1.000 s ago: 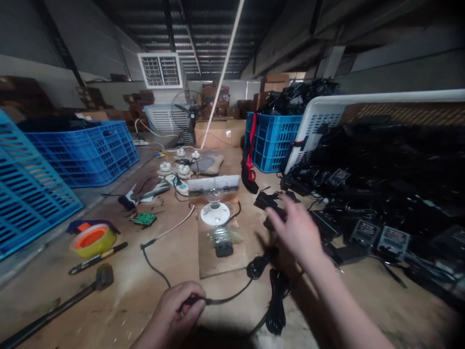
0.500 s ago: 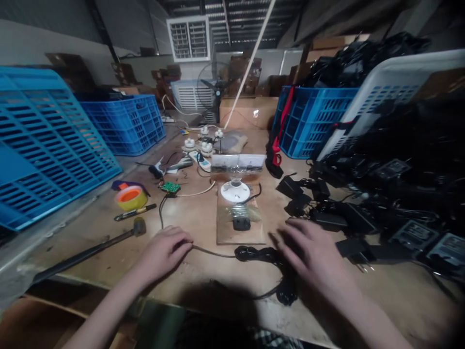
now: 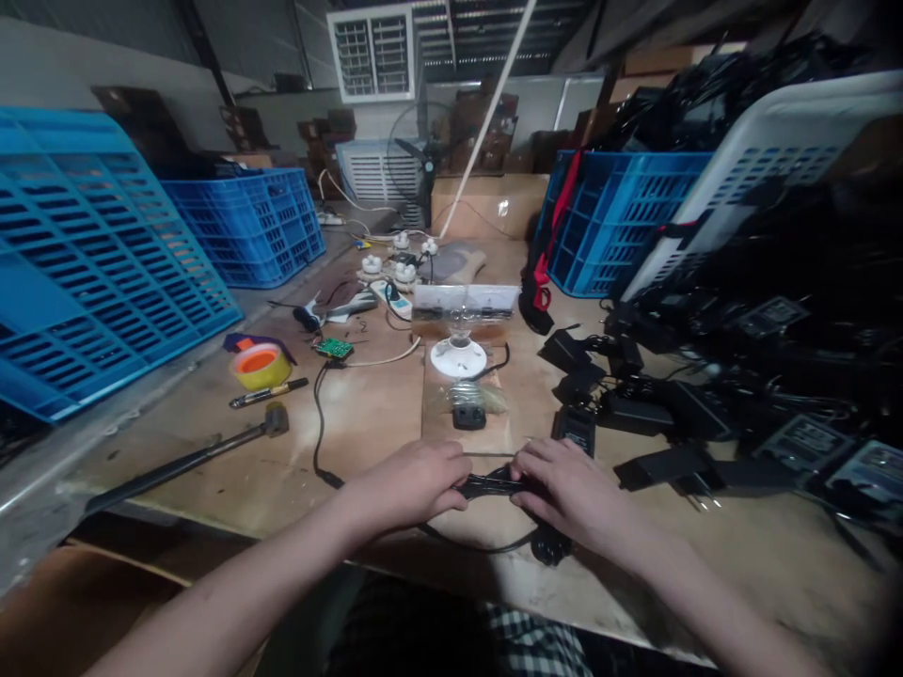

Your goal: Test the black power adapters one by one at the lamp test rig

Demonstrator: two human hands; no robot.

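A coiled black cable (image 3: 488, 484) stretches between my two hands near the table's front. My left hand (image 3: 416, 481) is closed on its left end, thumb and fingers pressed together. My right hand (image 3: 568, 484) grips the right end, its fingers curled over the loops. Just beyond the right hand lies a black power adapter (image 3: 577, 428), partly covered by it. A smaller black bundle (image 3: 550, 545) rests below that hand. In front of both hands is a wooden board bearing a white round lamp base (image 3: 458, 357) and a black socket (image 3: 468, 417).
Many black adapters (image 3: 698, 414) crowd the right side. To the left lie a hammer (image 3: 190, 465), a marker (image 3: 268, 393), a yellow tape roll (image 3: 261, 365) and a green circuit board (image 3: 334, 349) with a wire. Blue crates (image 3: 246, 226) stand at both sides.
My left hand has moved right, from the thin cable to the coil's left end. My right hand has shifted slightly left and closed on the coil. The adapter beside it now shows.
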